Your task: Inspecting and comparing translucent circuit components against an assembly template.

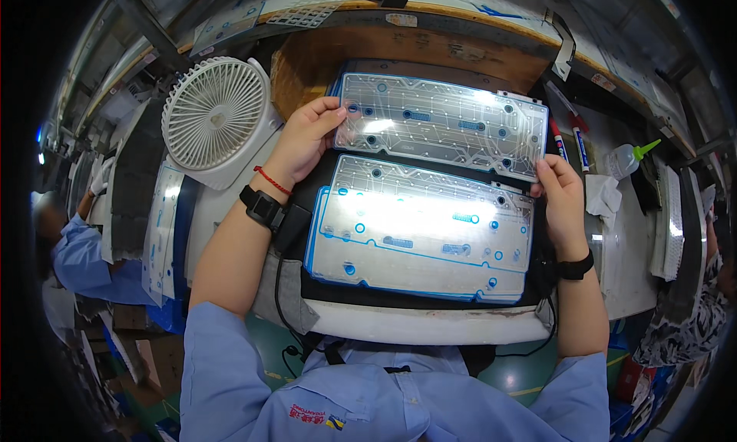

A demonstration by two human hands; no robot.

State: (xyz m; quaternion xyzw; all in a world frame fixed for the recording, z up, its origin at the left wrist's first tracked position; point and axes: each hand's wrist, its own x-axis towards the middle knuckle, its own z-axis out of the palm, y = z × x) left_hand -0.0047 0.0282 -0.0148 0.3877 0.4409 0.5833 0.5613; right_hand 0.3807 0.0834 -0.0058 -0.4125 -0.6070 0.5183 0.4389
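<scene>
Between my two hands is a thin, clear keyboard membrane sheet [441, 127] with printed circuit lines and blue marks. My left hand [313, 131] pinches its left edge, thumb on top. At the lower right corner my right hand [558, 192] pinches it between thumb and fingers. Nearer to me lies a stack of similar shiny sheets [414, 277] with blue edges and cut-out holes, glaring with reflected light. More sheets show partly under the held one, mostly hidden by it.
A white fan [217, 116] stands at the left. Behind the sheets is a brown wooden box [307, 66]. On the right are markers [581, 146], a squeeze bottle with a green tip [623, 161] and a crumpled white tissue [603, 195]. Co-workers [84, 258] sit at both sides.
</scene>
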